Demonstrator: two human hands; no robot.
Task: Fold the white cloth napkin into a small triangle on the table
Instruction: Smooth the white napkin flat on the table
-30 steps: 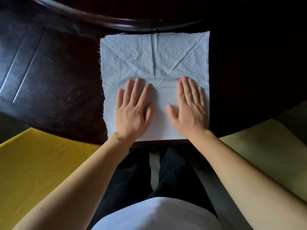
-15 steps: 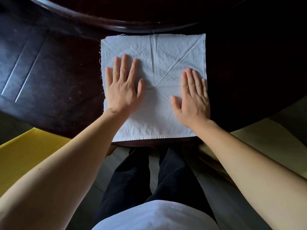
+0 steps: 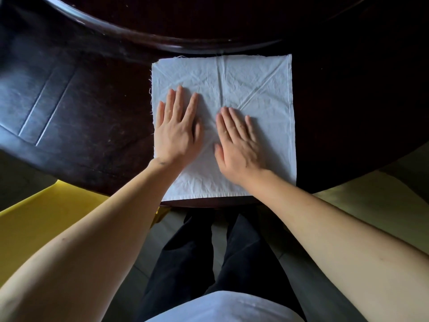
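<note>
**Napkin flat, no fold started**

The left hand [image 3: 177,133] is lying palm-down, fingers spread, on the white square cloth napkin [image 3: 260,89], which is sitting unfolded at the dark wooden table's [image 3: 92,135] near edge. The right hand [image 3: 239,142] is pressing flat beside it, gripping nothing. Risk: uneven pressure could drag the cloth off the edge.
</note>
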